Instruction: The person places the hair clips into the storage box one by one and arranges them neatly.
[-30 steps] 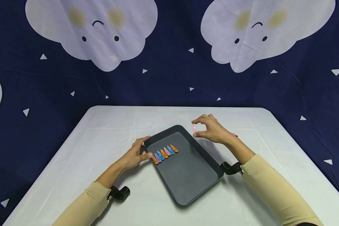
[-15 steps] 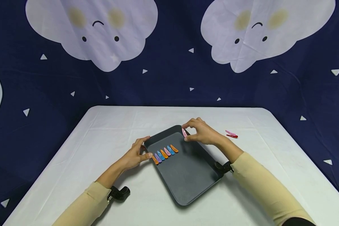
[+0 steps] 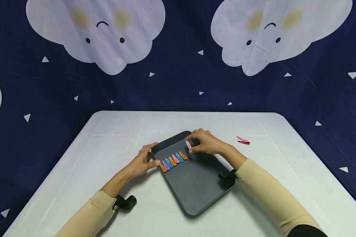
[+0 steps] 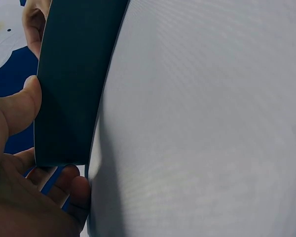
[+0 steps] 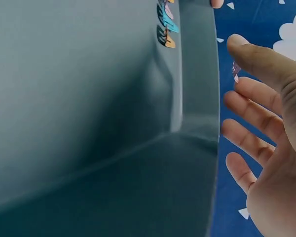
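Observation:
A dark grey rectangular tray (image 3: 192, 194) lies at an angle on the white table. My left hand (image 3: 140, 163) grips its left corner; in the left wrist view, thumb and fingers (image 4: 32, 96) lie around the tray's outer wall (image 4: 71, 84). Over the tray's far end, my right hand (image 3: 207, 142) pinches a pink snap hair clip (image 3: 188, 144) between thumb and fingers. Inside the tray runs a slanted row of several hair clips (image 3: 174, 161), in orange, purple, blue and pink. The held clip is just right of the row's last orange clip (image 3: 182, 155).
On the table (image 3: 121, 128), right of the tray, a pink hair clip (image 3: 241, 139) and a red hair clip (image 3: 244, 143) lie close together. Behind the table hangs a dark blue cloth (image 3: 181, 82) with clouds and triangles.
My right hand has carried the pink hair clip leftward from beyond the tray's right rim to over its inside, near the row. The left hand and the tray have stayed put.

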Demonstrator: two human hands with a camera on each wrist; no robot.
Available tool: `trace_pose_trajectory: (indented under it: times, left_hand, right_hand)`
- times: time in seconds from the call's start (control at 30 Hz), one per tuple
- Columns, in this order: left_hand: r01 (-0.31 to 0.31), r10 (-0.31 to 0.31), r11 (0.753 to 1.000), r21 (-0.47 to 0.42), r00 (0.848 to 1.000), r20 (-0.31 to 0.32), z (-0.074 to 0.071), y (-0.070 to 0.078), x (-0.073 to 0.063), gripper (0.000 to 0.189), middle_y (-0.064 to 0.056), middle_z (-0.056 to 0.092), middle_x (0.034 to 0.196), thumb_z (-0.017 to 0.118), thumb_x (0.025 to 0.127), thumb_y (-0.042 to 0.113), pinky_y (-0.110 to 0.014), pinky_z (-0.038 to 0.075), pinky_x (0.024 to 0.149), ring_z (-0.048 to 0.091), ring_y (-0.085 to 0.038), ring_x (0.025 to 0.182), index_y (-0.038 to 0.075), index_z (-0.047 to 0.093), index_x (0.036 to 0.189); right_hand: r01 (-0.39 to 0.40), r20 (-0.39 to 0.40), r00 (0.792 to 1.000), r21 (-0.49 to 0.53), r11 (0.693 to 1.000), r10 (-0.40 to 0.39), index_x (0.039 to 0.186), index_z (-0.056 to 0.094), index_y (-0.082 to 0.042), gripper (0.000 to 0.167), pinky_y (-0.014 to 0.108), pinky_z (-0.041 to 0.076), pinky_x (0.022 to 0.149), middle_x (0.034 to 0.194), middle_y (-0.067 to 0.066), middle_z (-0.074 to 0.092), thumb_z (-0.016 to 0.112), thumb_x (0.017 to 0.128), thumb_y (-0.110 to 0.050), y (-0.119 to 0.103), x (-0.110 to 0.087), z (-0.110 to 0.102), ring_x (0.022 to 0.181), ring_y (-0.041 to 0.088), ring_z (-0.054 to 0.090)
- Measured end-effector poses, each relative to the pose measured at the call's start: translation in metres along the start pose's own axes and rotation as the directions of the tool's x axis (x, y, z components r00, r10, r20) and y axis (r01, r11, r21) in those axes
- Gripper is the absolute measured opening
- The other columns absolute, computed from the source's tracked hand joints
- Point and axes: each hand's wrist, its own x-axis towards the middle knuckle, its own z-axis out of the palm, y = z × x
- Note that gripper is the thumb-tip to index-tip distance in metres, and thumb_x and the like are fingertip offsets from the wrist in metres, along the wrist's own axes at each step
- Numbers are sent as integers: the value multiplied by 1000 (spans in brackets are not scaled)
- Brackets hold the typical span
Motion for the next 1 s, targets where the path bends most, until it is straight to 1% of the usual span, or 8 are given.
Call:
trace_pose_trajectory:
  times: [0.1,0.37,0.57,0.7,1.0]
  left_hand:
    - [-2,2,1000,2,1000,1,0,0,0,73,-17,35,138,65,89,22,-48,35,93,40,-30,113,11,25,149]
    - [-6,6,1000,-3,1000,4,0,0,-1,73,-17,35,137,65,89,22,-49,35,94,40,-29,113,11,24,149]
    - [-11,11,1000,-1,1000,4,0,0,-1,74,-17,35,136,65,89,22,-48,35,94,40,-29,112,10,24,149]
    - [-9,9,1000,-4,1000,5,0,0,-1,74,-17,36,136,65,89,22,-49,34,95,40,-29,113,10,24,149]
    - [1,-1,1000,-10,1000,-6,1,0,0,74,-18,34,139,66,88,21,-51,32,98,38,-32,116,9,25,148]
  right_hand:
    - [-9,23,1000,-4,1000,10,122,63,-12,50,46,31,91,119,3,61,76,77,-29,0,1,3,108,22,48]
    - [-25,80,996,12,1000,24,124,61,-13,49,50,27,99,129,4,59,74,80,-29,0,3,7,115,23,47]
    - [-12,121,993,-14,1000,13,125,61,-15,48,51,27,99,126,1,59,73,81,-31,2,6,10,115,23,47]
    - [-10,143,990,-30,1000,15,124,62,-17,48,50,29,98,127,1,58,74,80,-32,4,7,14,114,23,46]
    - [-14,169,985,-55,998,23,124,63,-21,49,50,31,99,124,0,58,76,78,-32,5,8,21,121,23,44]
